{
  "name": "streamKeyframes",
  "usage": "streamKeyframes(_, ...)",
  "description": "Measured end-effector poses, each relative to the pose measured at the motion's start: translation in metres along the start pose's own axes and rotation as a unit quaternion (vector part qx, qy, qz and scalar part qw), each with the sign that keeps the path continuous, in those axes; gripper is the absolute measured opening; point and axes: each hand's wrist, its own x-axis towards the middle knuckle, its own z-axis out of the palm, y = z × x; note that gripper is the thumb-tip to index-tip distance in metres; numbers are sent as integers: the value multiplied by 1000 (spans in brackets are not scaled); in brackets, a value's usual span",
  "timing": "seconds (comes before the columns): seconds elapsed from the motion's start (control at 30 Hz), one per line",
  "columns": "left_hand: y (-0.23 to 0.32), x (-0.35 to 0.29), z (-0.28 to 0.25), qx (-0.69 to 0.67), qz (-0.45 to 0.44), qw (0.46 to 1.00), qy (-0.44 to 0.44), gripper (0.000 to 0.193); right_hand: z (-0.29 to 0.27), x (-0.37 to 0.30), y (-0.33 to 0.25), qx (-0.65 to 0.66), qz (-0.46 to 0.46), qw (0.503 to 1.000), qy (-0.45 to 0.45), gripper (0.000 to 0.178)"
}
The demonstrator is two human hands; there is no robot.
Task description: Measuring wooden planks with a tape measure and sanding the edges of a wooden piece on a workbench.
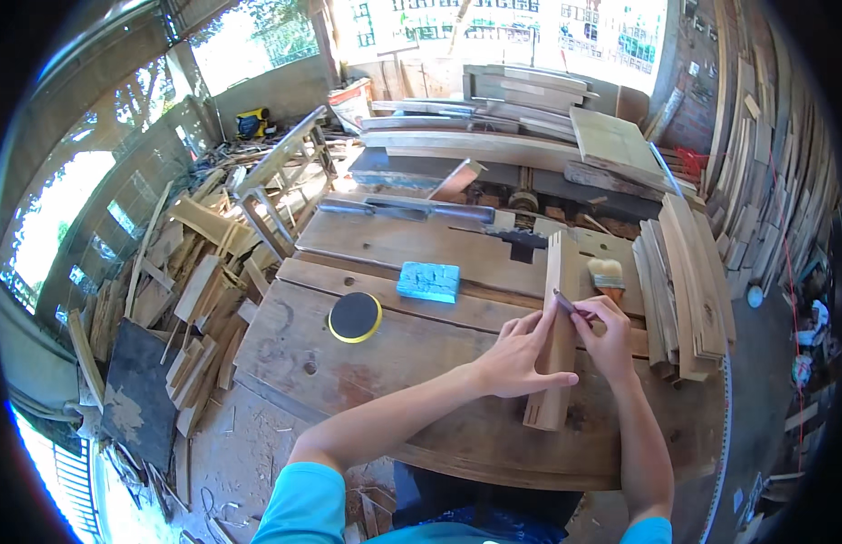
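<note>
A pale wooden bar (550, 406) with slots cut at its ends lies lengthwise on the workbench (421, 363). My left hand (522, 355) rests over the bar, fingers stretched forward along it and thumb pointing right. Between the thumb and fingers of my right hand (609, 337) is a small dark strip (563, 300), folded or flat, held against the bar's upper face. The tip of my left index finger is beside this strip. Its exact kind is too small to make out.
On the bench sit a blue block (428, 282), a round black pad with a yellow rim (355, 316) and a paintbrush (607, 276). Slotted wooden pieces (688, 281) are stacked at the right. Scrap wood (199, 308) heaps at the left; boards (475, 140) lie beyond.
</note>
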Motion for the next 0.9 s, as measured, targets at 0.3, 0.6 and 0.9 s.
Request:
streamKeyframes(0.3, -9, 7, 6, -115, -85, 989, 18, 129, -2, -2, -2, -1, 25, 1000, 7, 18)
streamKeyframes(0.6, 9, 8, -16, -607, -60, 792, -22, 97, 0, -1, -18, -10, -50, 993, 110, 21)
streamKeyframes(0.9, 26, 8, -8, -732, -28, 678, -54, 84, 1, -8, -12, 12, -33, 991, 127, 22)
